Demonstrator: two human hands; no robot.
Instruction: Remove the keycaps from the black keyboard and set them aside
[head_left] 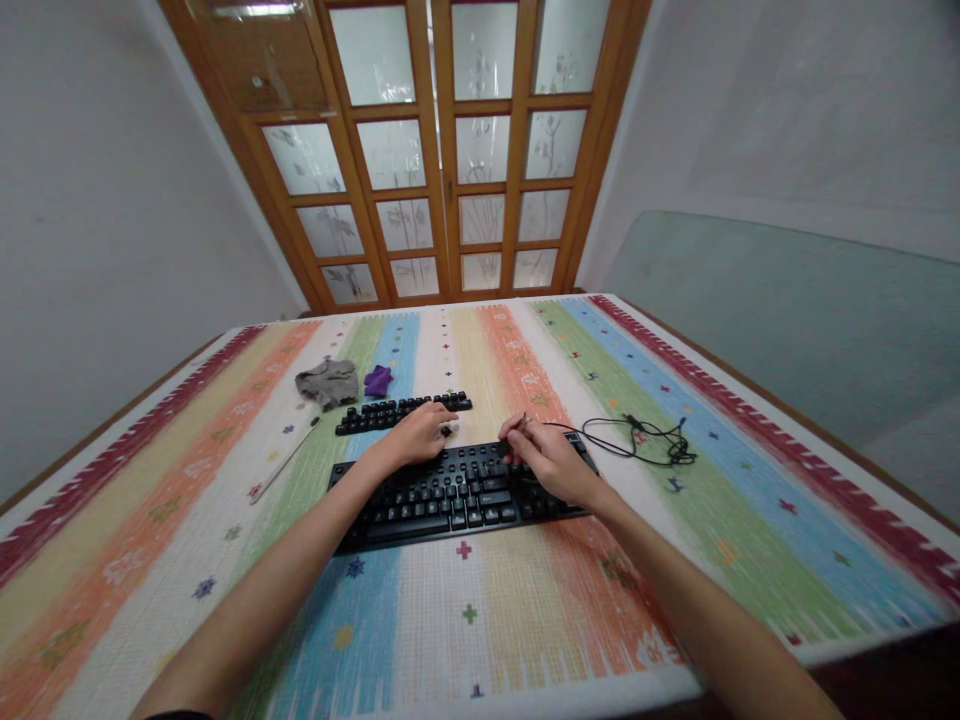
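Observation:
A black keyboard (427, 505) lies in front of me, with some of its keys bare along the top. Behind it, loose black keycaps (397, 408) are set out in rows. My left hand (420, 434) is closed beside these rows, with a small black keycap (447, 431) at its fingertips. Over the upper right part of the keyboard, my right hand (546, 458) makes a pinch around a small thin thing that I cannot make out. Its fingertips are close to the keys and hide some of them.
A grey cloth (328, 382) and a purple cloth (378, 380) lie behind the keycaps. A thin stick with a dark tip (285, 462) lies to the left. The keyboard's black cable (637, 440) is coiled on the right. Striped cloth (480, 640) covers the table.

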